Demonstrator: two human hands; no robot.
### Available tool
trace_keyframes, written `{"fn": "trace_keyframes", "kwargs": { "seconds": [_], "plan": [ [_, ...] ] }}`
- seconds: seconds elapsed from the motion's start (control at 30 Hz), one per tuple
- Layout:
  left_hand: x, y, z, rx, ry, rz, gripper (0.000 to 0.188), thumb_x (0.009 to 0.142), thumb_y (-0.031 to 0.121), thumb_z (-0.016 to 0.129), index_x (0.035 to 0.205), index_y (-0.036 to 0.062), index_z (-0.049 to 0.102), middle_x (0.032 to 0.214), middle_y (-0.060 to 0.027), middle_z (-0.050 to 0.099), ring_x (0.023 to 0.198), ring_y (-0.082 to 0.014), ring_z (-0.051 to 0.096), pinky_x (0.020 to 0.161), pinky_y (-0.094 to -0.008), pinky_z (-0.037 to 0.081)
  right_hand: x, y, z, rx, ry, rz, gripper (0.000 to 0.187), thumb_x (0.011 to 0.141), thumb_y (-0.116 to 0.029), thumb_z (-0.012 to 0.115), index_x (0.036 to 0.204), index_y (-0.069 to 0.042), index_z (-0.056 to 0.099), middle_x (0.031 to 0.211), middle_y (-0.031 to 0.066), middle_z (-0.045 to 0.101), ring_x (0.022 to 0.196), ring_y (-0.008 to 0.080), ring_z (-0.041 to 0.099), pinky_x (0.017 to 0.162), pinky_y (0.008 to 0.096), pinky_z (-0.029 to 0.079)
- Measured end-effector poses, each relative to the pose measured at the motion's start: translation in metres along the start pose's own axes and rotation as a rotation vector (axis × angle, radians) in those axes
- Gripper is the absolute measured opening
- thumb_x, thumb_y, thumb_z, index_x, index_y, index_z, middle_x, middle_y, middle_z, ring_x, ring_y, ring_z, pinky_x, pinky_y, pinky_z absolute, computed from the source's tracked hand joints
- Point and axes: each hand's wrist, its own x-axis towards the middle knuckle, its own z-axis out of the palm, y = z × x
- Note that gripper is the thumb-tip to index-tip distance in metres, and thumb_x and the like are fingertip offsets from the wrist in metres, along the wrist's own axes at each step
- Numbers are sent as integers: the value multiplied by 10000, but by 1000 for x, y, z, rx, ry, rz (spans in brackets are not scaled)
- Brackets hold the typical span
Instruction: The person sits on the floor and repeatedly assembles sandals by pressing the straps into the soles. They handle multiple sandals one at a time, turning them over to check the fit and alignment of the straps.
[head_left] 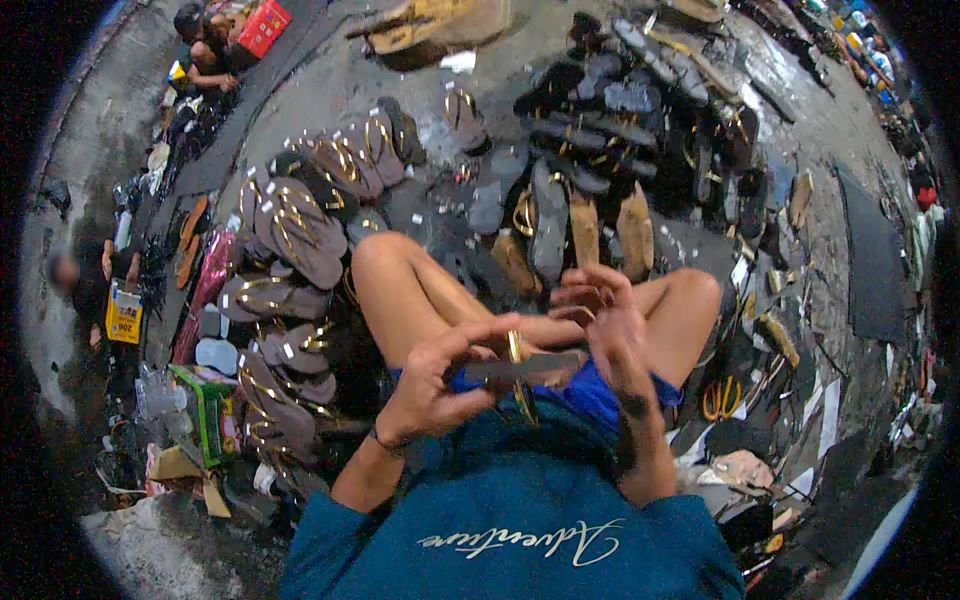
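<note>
Head view: the left hand (440,380) grasps a dark sandal (548,366) between thumb and fingers, in front of the belly and above the lap. The sandal is seen nearly edge-on, its gold strap (515,346) standing across the sole. The right hand (612,325) is raised just beside it, apart from the sandal, released, with fingers spread and loosely bent; motion blur softens its outline, so the exact finger pose is hard to judge. The person sits with knees apart, in a teal shirt (500,500) and blue shorts (600,395). Brown sandals with gold straps (305,235) crowd the ground to the left. Beyond the knees lie a heap of dark sandals (600,130) and tan foot-shaped pieces (635,235). A green box (212,420) stands at the left, near the sandals; another person (205,50) is at the upper left, next to a red box (265,32).
</note>
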Motion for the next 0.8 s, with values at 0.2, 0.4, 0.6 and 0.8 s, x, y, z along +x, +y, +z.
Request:
{"fn": "trace_keyframes", "kwargs": {
  "seconds": [0.2, 0.4, 0.6, 0.8],
  "plan": [
    [-35, -9, 17, 197, -149, 41, 614, 689, 46, 782, 1270, 19, 585, 1120, -125, 664, 978, -265, 642, 863, -339, 509, -43, -55, 16, -816, -611, 97, 722, 591, -54, 707, 1296, -62, 551, 1248, 147, 558, 1141, 338, 564, 968, 404, 463],
    [-46, -6, 20, 262, -52, 29, 461, 684, -7, 738, 1134, 8, 639, 1097, -131, 671, 972, -278, 649, 852, -352, 519, -48, -51, 21, -1001, -587, 28, 663, 570, -61, 648, 1230, -87, 585, 1201, 137, 570, 1121, 335, 564, 938, 427, 477],
    [-55, -14, 10, 305, -108, 113, 329, 678, -65, 670, 999, 6, 647, 1045, -130, 688, 974, -282, 660, 860, -347, 524, -50, -42, 28, -992, -591, 49, 488, 587, -101, 695, 1060, -72, 580, 1159, 138, 573, 1093, 349, 555, 918, 442, 458],
    [-84, -37, 29, 316, -19, -145, 271, 738, -44, 684, 996, 14, 625, 1095, -144, 674, 958, -289, 664, 850, -351, 530, -71, 19, 24, -704, -638, 239, 371, 740, -155, 755, 1032, -81, 539, 1078, 118, 571, 1100, 314, 533, 932, 416, 420]
  ]
}}
